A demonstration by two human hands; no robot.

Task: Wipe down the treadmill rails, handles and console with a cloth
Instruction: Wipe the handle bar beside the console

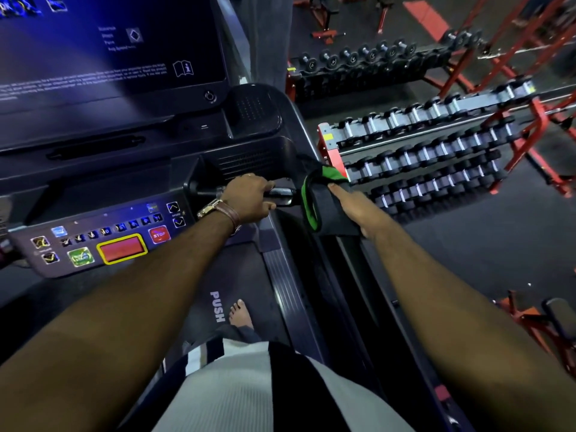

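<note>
1. On a gym treadmill, the right hand [355,210] lies flat, fingers straight, pressing a dark cloth with a green edge [328,210] onto the black right side rail [349,263]; the cloth drapes over the front end of that rail, where it meets the console.
2. The left hand [249,198] is curled tight round a short black crosswise handle [280,192]; the hands sit close but apart, the cloth just right of the left hand's knuckles.
3. The rail's long axis runs from the cloth back toward the person, in line with the right forearm; the right hand is on it, so a wiping stroke would likely be a pull along that line.
4. The grey button panel [109,241] and the dark lit screen [109,57] lie left of and beyond the left hand; judged from where the cloth lies now, they remain to be wiped.
5. Beyond the left hand a dark perforated recess [252,107] is sunk in the console; dim light hides whether it holds anything.
6. Right of and beyond the right hand, red-framed racks [330,141] hold rows of black-and-silver dumbbells [436,151].
</note>
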